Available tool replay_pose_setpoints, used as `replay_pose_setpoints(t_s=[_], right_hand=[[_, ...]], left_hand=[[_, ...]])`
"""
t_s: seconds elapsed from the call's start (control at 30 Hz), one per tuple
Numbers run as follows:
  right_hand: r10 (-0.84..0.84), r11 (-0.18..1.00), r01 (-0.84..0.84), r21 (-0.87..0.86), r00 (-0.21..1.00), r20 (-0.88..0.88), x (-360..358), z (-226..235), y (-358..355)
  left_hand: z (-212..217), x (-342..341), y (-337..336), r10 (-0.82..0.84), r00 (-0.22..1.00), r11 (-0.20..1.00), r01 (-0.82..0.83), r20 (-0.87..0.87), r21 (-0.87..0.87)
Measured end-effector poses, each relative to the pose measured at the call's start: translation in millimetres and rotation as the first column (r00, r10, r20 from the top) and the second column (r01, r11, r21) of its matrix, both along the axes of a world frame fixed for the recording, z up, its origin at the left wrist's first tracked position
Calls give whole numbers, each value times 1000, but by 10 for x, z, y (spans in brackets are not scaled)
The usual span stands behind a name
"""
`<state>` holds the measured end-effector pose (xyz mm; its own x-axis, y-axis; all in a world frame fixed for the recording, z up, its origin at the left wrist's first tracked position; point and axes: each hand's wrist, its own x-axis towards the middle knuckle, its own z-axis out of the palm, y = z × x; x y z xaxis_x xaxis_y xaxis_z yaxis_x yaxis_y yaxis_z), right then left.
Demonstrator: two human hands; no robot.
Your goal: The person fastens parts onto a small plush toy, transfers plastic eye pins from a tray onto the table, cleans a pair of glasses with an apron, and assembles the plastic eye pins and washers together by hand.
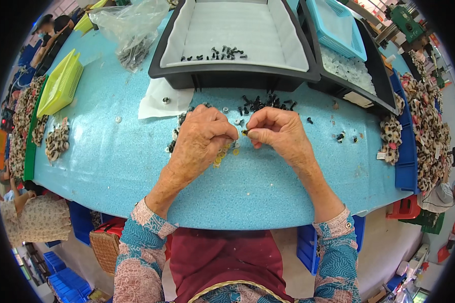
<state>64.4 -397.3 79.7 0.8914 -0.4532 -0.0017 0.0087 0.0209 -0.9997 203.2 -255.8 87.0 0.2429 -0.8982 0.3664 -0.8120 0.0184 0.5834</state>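
Note:
Both of my hands work close together over the blue tabletop [268, 187]. In my right hand [284, 135], thumb and forefinger pinch a small black bolt-like part [245, 132] with a bit of yellow on it. My left hand [199, 141] is closed just beside it, its fingertips pressed together; whatever they hold is hidden. Small yellow rings [219, 159] lie partly under my left hand. Beyond my right hand is a heap of loose black bolt-like parts [268, 101]. More small dark and white pieces [172, 145] show along my left hand's outer side.
A black tray [232, 80] with white lining holds scattered black parts at the back. Right of it, a black bin [359, 98] carries clear pieces and a blue basket [346, 38]. A yellow-green basket [60, 83] stands left. Spotted fluffy pieces fill a blue crate [407, 151] at right.

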Motion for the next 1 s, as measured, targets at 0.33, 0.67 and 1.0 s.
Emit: replay_pose_setpoints(t_s=[0.33, 0.67, 1.0], right_hand=[[-33, 998, 32, 60, 999, 13, -21, 66, -17], [-53, 998, 49, -34, 990, -130, -1, 62, 28], [-29, 1000, 29, -4, 996, -82, -15, 119, 64]], left_hand=[[-53, -52, -32, 18, 1000, 998, -17, 20, -62], [-57, -33, -54, 70, 997, 983, -64, 30, -170], [-66, -90, -15, 63, 994, 984, -77, -93, -162]])
